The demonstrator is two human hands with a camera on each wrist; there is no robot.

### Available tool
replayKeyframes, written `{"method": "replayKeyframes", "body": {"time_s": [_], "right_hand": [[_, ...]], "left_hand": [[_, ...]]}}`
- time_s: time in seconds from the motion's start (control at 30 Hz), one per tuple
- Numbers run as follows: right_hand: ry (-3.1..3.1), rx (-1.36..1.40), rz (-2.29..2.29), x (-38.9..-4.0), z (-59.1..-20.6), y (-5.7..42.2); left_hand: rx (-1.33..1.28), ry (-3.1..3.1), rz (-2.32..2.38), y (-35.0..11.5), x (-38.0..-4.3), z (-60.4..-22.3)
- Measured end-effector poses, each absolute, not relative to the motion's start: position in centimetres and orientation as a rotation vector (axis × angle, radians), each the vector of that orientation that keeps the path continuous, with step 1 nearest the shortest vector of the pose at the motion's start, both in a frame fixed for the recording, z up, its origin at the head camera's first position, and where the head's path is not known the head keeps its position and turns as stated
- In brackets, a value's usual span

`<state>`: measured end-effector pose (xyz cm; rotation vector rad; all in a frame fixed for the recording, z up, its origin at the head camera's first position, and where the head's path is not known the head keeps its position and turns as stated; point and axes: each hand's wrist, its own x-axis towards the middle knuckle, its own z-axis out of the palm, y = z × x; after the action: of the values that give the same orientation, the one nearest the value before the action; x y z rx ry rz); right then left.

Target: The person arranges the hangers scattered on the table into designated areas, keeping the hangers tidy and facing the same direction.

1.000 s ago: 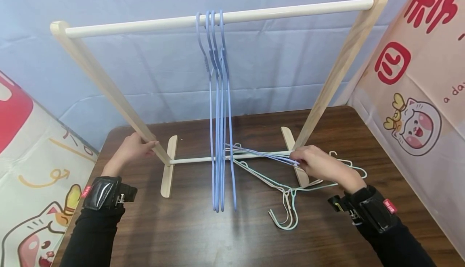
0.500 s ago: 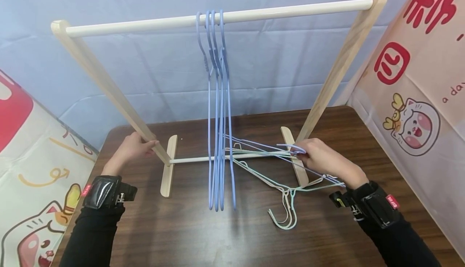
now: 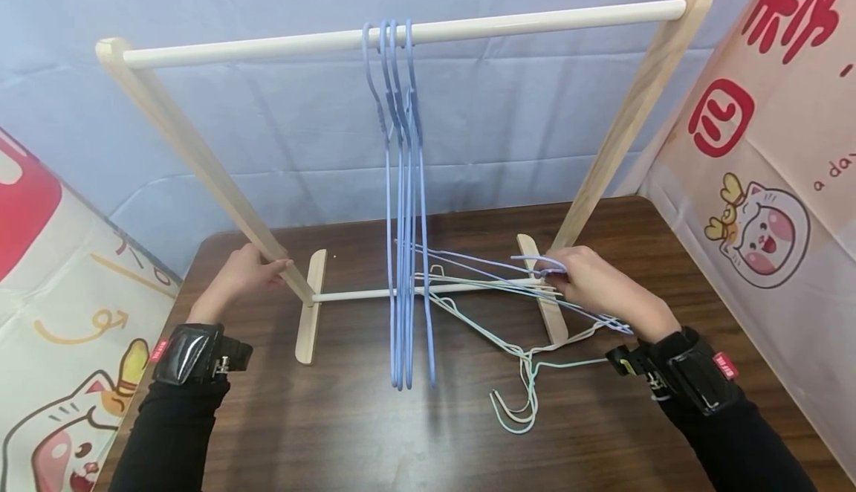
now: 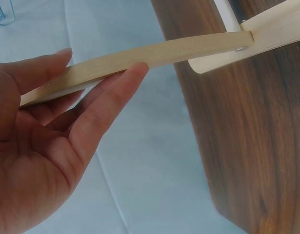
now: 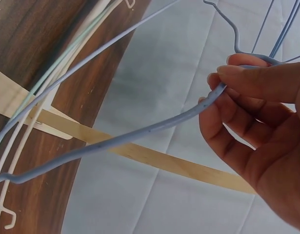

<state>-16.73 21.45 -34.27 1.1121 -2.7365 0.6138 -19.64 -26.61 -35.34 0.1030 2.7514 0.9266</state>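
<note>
A wooden clothes rack with a white top bar stands on the table. My left hand grips its left post; the left wrist view has this post between thumb and fingers. Several blue hangers hang together near the middle of the bar. My right hand pinches a blue hanger near its hook beside the right post, and the right wrist view shows this blue hanger between thumb and fingertips. Below it, pale green and whitish hangers lie tangled on the table.
The rack's thin lower bar joins two wooden feet. Behind hangs a pale blue cloth. Printed panels close off both sides, and the dark wooden table spreads in front.
My right hand has lifted slightly, raising the blue hanger and turning its hook up. The green and whitish hangers beneath have shifted apart. My left hand stays on the post.
</note>
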Motion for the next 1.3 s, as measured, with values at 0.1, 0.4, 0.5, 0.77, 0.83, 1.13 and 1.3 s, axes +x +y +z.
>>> {"method": "replayKeyframes", "body": {"time_s": [0.1,0.4,0.5,0.77,0.83,1.13,1.3], "right_hand": [[-2.761,1.083,0.614,-16.7,-33.9,21.5],[-2.781,1.035,0.598,-17.0,-32.6,21.4],[-2.782,1.018,0.596,-17.0,-32.2,21.3],[-2.776,0.953,0.619,-16.7,-31.4,21.4],[-2.784,0.924,0.626,-16.7,-31.3,21.4],[-2.833,0.802,0.761,-16.6,-30.5,21.1],[-2.9,0.727,0.88,-16.6,-29.8,20.9]], "left_hand": [[0.107,2.755,0.924,-26.7,-19.7,-35.4],[0.105,2.754,0.929,-26.7,-19.6,-35.4],[0.101,2.752,0.931,-26.7,-19.5,-35.4],[0.097,2.748,0.919,-26.6,-19.4,-35.3],[0.102,2.745,0.919,-26.6,-19.4,-35.3],[0.107,2.747,0.913,-26.6,-19.4,-35.2],[0.113,2.746,0.917,-26.6,-19.4,-35.2]]}}
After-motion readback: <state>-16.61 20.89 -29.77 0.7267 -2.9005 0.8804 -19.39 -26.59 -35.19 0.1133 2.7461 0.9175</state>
